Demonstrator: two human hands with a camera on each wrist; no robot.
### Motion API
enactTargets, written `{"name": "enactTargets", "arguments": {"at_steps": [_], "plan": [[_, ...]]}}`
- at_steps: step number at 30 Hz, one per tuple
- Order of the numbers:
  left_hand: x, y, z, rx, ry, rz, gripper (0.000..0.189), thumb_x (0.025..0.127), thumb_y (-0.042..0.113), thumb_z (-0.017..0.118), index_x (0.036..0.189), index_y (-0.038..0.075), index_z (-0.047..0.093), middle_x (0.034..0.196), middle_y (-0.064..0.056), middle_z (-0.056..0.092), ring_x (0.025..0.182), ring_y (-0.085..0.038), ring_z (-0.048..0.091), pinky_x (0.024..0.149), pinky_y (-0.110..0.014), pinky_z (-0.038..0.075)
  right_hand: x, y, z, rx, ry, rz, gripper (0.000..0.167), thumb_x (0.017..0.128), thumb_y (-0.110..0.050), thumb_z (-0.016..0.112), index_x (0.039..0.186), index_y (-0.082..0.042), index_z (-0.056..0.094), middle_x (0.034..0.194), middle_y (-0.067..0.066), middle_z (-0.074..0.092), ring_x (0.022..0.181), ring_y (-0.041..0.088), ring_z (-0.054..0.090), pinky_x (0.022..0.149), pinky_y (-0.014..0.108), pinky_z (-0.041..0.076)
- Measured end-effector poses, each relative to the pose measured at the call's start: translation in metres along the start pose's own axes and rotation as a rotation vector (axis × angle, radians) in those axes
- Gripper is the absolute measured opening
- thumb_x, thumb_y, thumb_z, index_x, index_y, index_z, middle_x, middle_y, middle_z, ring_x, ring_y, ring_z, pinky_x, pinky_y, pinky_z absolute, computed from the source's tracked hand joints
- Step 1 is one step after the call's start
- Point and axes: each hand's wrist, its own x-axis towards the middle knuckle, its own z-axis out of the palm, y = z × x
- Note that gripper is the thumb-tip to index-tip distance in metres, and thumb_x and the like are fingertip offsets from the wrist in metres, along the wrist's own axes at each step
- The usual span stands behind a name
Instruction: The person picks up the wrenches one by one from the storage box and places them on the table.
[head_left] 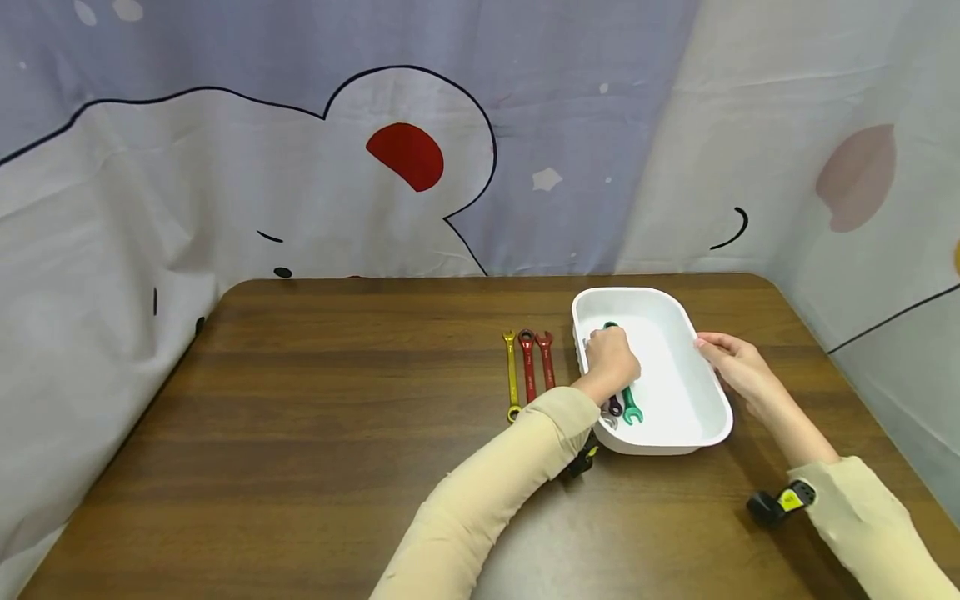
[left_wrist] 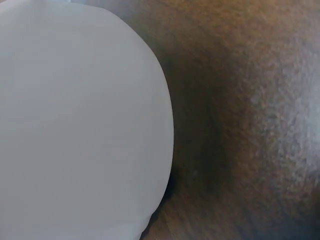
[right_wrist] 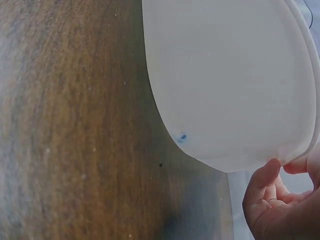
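A white plastic tray (head_left: 671, 367) stands at the right of the table. My left hand (head_left: 611, 358) reaches into its left side, over several wrenches, with its fingertips hidden. A green wrench (head_left: 632, 408) shows past that hand, beside a dark wrench end (head_left: 615, 406) and a silver one (head_left: 610, 421). Whether the fingers hold a wrench cannot be told. My right hand (head_left: 738, 367) pinches the tray's right rim; the right wrist view shows its thumb (right_wrist: 267, 172) and finger at the rim. The left wrist view holds only the tray's outer wall (left_wrist: 85, 120) and wood.
Just left of the tray, a yellow wrench (head_left: 512, 375) and two red wrenches, one ratcheting (head_left: 528, 362) and one open-ended (head_left: 547, 358), lie side by side on the brown wooden table (head_left: 300, 433). A patterned curtain (head_left: 562, 125) hangs behind the table.
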Motion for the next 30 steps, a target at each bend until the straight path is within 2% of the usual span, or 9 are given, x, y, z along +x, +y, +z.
{"name": "enactTargets", "arguments": {"at_steps": [6,10,13,16,18,19,22,26,30], "plan": [[0.0,0.0,0.0,0.017,0.0,-0.009,0.024,0.075,0.032,0.077,0.089,0.014,0.071,0.088,0.0,0.069,0.082,-0.012,0.061,0.069,-0.021,0.051,0.0,-0.001,0.0,0.006,-0.005,0.0,0.067,0.1,-0.042,0.043,0.144,0.006,0.031,0.09,-0.023,0.053,0.08,-0.006,0.054,0.069,0.021,0.053],[0.006,-0.001,0.004,0.015,-0.015,-0.005,0.026,0.075,0.036,0.077,0.087,0.015,0.071,0.086,0.001,0.069,0.081,-0.012,0.061,0.069,-0.021,0.051,0.0,-0.001,0.0,0.004,-0.002,0.0,0.066,0.1,-0.043,0.043,0.144,0.006,0.032,0.089,-0.024,0.052,0.08,-0.006,0.053,0.069,0.022,0.053],[0.015,-0.002,0.014,0.012,-0.001,0.015,0.024,0.073,0.037,0.077,0.08,0.016,0.07,0.079,0.002,0.068,0.074,-0.011,0.061,0.064,-0.022,0.05,0.0,-0.001,0.0,0.004,0.001,0.0,0.066,0.1,-0.043,0.043,0.144,0.006,0.032,0.089,-0.024,0.052,0.081,-0.006,0.053,0.069,0.021,0.053],[0.017,-0.003,0.017,0.0,0.011,0.028,0.021,0.073,0.036,0.076,0.077,0.016,0.069,0.076,0.002,0.068,0.07,-0.011,0.062,0.061,-0.022,0.05,0.0,0.0,0.0,0.002,0.004,-0.001,0.066,0.1,-0.042,0.043,0.143,0.006,0.033,0.089,-0.024,0.052,0.081,-0.006,0.053,0.07,0.021,0.052],[0.016,-0.002,0.016,0.008,0.022,0.023,0.019,0.074,0.033,0.076,0.078,0.016,0.07,0.078,0.002,0.07,0.071,-0.011,0.064,0.062,-0.022,0.052,0.0,0.001,0.0,0.007,0.008,-0.009,0.065,0.1,-0.041,0.043,0.143,0.007,0.033,0.088,-0.025,0.052,0.08,-0.007,0.053,0.069,0.02,0.053],[0.012,-0.001,0.01,0.019,0.013,0.017,0.018,0.076,0.032,0.074,0.08,0.016,0.07,0.081,0.001,0.07,0.073,-0.011,0.065,0.063,-0.021,0.052,0.0,0.001,0.0,0.009,0.011,-0.014,0.065,0.1,-0.041,0.044,0.142,0.008,0.033,0.088,-0.025,0.052,0.08,-0.007,0.053,0.069,0.019,0.052],[0.006,0.002,0.005,0.059,0.009,0.001,0.016,0.079,0.03,0.072,0.086,0.016,0.07,0.087,0.001,0.071,0.078,-0.011,0.066,0.063,-0.02,0.054,0.001,0.001,0.0,0.012,0.019,-0.031,0.064,0.1,-0.04,0.044,0.141,0.009,0.034,0.087,-0.027,0.052,0.08,-0.009,0.053,0.069,0.017,0.052],[0.003,0.003,0.001,0.073,0.006,-0.001,0.015,0.081,0.026,0.07,0.091,0.015,0.07,0.087,0.0,0.07,0.074,-0.01,0.065,0.058,-0.019,0.053,0.001,0.001,0.0,0.008,0.023,-0.037,0.065,0.1,-0.04,0.043,0.141,0.009,0.034,0.087,-0.027,0.052,0.08,-0.009,0.053,0.069,0.016,0.053],[0.005,0.001,0.001,0.068,0.005,0.006,0.014,0.082,0.024,0.068,0.093,0.014,0.071,0.085,0.0,0.071,0.071,-0.01,0.065,0.06,-0.02,0.053,0.001,0.002,0.0,0.01,0.021,-0.036,0.065,0.1,-0.04,0.043,0.141,0.009,0.033,0.087,-0.027,0.052,0.079,-0.009,0.054,0.068,0.018,0.054]]}}
